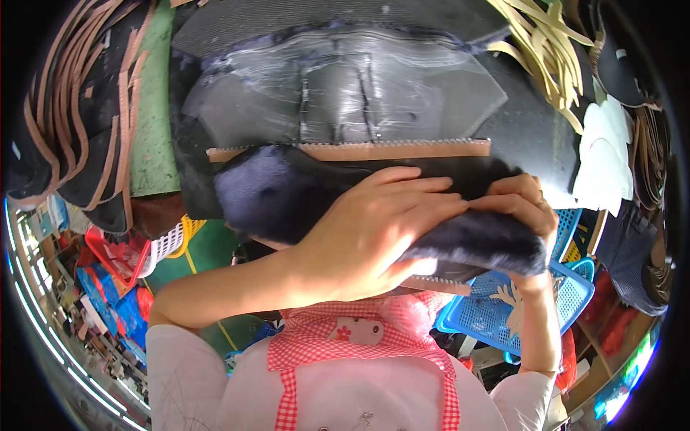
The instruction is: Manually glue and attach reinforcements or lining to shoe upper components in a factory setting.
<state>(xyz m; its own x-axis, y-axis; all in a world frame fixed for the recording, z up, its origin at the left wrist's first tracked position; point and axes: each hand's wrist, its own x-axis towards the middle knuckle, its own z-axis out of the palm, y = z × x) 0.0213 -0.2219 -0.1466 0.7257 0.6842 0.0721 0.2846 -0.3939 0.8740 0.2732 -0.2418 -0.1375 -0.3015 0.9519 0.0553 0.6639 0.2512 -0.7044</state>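
Observation:
A piece of dark navy plush fur (266, 188) lies rolled or folded along the near edge of the work surface. My left hand (374, 233) rests across its middle, fingers stretched out to the right over the pile and thumb lower down. At the right end, my right hand (528, 205) curls its fingers over the top of the fur and grips it. Just beyond is a grey panel (424, 93) with a shiny, whitish-streaked surface and dark outlined marks. A tan strip (402, 149) with a toothed edge borders its near side. Whatever lies under the fur is hidden.
Dark pieces with brown edging (68, 136) are piled at left beside a green strip (154, 108). Pale yellow strips (550, 54) and white pieces (604, 154) lie at right. Below stand a blue basket (575, 291) and a red basket (118, 255).

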